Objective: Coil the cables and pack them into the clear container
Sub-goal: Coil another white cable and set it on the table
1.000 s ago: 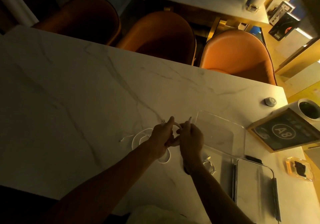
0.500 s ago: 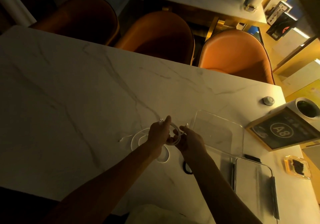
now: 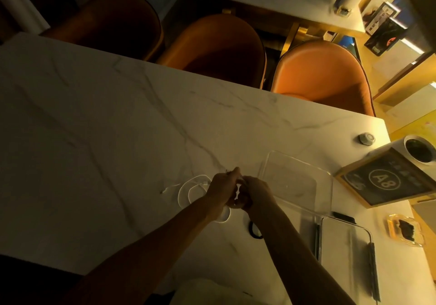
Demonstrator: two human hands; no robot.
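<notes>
Head view: left hand (image 3: 221, 186) and right hand (image 3: 257, 192) meet, fingers curled on a coiled white cable (image 3: 240, 195) above the marble table (image 3: 118, 139). Loose white cable (image 3: 188, 191) lies left. Clear container (image 3: 297, 184) sits just right, empty.

This looks like a café or restaurant. The hands (image 3: 238, 192) work at a marble-topped table (image 3: 99, 144); to their right stands a framed table-number sign (image 3: 387, 182) reading "A8". Beyond them orange upholstered chairs (image 3: 323, 75) line the far edge, with a second, similar table behind.
</notes>
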